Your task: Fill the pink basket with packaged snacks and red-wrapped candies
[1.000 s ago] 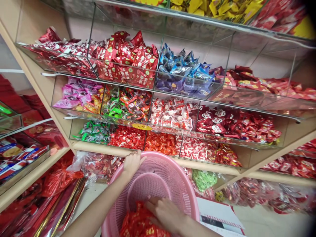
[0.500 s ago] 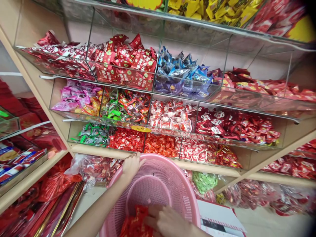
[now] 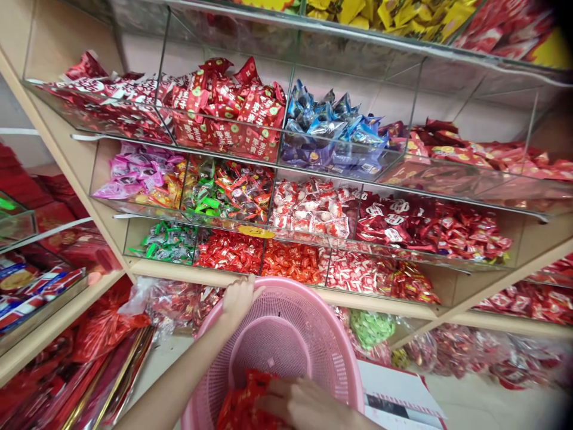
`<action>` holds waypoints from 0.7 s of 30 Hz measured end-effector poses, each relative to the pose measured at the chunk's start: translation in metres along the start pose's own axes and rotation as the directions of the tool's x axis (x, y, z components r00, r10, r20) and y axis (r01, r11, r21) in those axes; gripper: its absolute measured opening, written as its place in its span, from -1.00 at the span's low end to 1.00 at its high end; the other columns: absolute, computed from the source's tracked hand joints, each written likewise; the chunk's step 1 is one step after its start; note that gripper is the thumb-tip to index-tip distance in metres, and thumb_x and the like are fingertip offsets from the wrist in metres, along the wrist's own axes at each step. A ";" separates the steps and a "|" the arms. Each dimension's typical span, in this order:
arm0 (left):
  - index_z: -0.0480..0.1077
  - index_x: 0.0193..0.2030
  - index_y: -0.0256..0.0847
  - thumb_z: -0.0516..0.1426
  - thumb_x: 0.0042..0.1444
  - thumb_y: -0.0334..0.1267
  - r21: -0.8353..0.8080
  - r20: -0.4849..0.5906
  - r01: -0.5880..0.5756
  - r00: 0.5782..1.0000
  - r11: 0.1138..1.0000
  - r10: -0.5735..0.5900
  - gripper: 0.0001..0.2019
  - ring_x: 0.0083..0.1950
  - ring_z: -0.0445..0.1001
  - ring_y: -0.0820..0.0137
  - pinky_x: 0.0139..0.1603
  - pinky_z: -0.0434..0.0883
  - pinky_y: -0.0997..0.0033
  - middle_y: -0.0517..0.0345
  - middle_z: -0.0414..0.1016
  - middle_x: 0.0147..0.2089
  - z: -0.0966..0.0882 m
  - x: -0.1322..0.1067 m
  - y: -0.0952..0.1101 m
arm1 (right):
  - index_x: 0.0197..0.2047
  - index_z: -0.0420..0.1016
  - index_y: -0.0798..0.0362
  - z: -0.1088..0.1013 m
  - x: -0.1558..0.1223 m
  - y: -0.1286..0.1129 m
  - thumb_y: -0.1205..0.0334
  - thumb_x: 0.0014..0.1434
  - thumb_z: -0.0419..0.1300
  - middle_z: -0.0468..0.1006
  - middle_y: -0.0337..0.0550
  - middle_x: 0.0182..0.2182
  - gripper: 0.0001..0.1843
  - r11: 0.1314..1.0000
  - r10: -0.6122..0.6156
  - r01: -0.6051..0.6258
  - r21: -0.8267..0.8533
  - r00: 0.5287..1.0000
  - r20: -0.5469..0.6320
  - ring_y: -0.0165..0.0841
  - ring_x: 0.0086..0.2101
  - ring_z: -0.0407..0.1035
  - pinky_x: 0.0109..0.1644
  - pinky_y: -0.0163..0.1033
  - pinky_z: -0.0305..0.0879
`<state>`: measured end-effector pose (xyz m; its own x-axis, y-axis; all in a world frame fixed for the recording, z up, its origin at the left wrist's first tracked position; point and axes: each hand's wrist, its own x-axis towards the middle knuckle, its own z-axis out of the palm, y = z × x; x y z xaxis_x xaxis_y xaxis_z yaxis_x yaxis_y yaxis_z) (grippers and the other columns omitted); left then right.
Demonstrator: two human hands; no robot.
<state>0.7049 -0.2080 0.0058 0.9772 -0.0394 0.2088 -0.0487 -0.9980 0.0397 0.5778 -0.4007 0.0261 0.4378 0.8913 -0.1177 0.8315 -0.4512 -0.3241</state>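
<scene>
A pink plastic basket (image 3: pixel 329 298) with mesh walls stands at the bottom middle, against the front of the shelf. My left hand (image 3: pixel 239 298) is closed over its far left rim. Inside the basket, red candy packets (image 3: pixel 244 397) lie together near its front side. My right hand (image 3: pixel 304 403) is down in the basket with its fingers curled over these packets, slightly blurred. Its fingertips are partly hidden among the packets. Bare basket floor (image 3: pixel 271 343) shows beyond them.
Tiered shelves with clear dividers hold blue packets (image 3: pixel 335 131), red bags (image 3: pixel 228 107) and small red candies (image 3: pixel 230 252). Below the shelf edge (image 3: pixel 179 272) lie bagged sweets (image 3: pixel 371 328). A white and red box (image 3: pixel 394 394) rests on the floor at right.
My right hand and the red packets have shifted slightly in the basket. My left hand keeps its hold on the rim, and the basket has not moved.
</scene>
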 end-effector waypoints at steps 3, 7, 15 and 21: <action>0.31 -0.10 -0.29 -0.21 0.18 0.09 0.009 -0.017 -0.003 1.000 1.000 0.003 -0.49 -0.24 0.47 0.18 -0.34 0.32 0.35 -0.15 0.47 -0.26 0.003 0.000 0.000 | -0.09 0.36 -0.07 0.001 -0.001 -0.002 0.05 0.12 0.15 0.50 -0.21 -0.17 -0.71 0.999 0.016 -0.015 0.032 1.000 -0.001 -0.34 -0.28 0.41 -0.36 -0.34 0.21; 0.31 -0.11 -0.29 -0.23 0.19 0.08 0.029 -0.043 -0.025 0.999 0.999 0.026 -0.49 -0.27 0.47 0.17 -0.37 0.31 0.36 -0.13 0.47 -0.29 0.006 0.000 -0.001 | -0.14 0.39 -0.04 0.001 0.000 -0.002 0.04 0.14 0.11 0.50 -0.20 -0.20 -0.74 0.981 0.059 -0.044 0.188 0.995 -0.077 -0.36 -0.26 0.39 -0.28 -0.36 0.22; 0.32 -0.15 -0.30 -0.21 0.19 0.07 0.036 -0.047 -0.030 0.998 0.999 0.032 -0.51 -0.29 0.48 0.14 -0.40 0.31 0.34 -0.15 0.47 -0.30 0.001 -0.001 0.000 | -0.32 0.48 0.06 0.001 0.016 0.021 0.03 0.19 0.04 0.49 -0.18 -0.39 -0.69 0.862 0.320 -0.177 0.474 0.917 -0.238 -0.39 -0.36 0.35 -0.27 -0.34 0.20; 0.31 -0.10 -0.31 -0.23 0.19 0.08 0.017 -0.056 -0.033 0.998 0.999 0.034 -0.47 -0.28 0.48 0.14 -0.38 0.32 0.33 -0.16 0.46 -0.28 0.006 0.000 -0.001 | -0.46 0.44 0.10 0.015 0.024 0.023 0.07 0.20 0.02 0.44 -0.26 -0.52 -0.65 0.827 0.386 -0.236 0.510 0.898 -0.210 -0.47 -0.48 0.24 -0.38 -0.38 0.12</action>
<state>0.7059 -0.2071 0.0000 0.9619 -0.0706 0.2640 -0.0776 -0.9969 0.0160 0.6023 -0.3891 0.0017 0.7858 0.6176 -0.0334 0.4101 -0.5607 -0.7193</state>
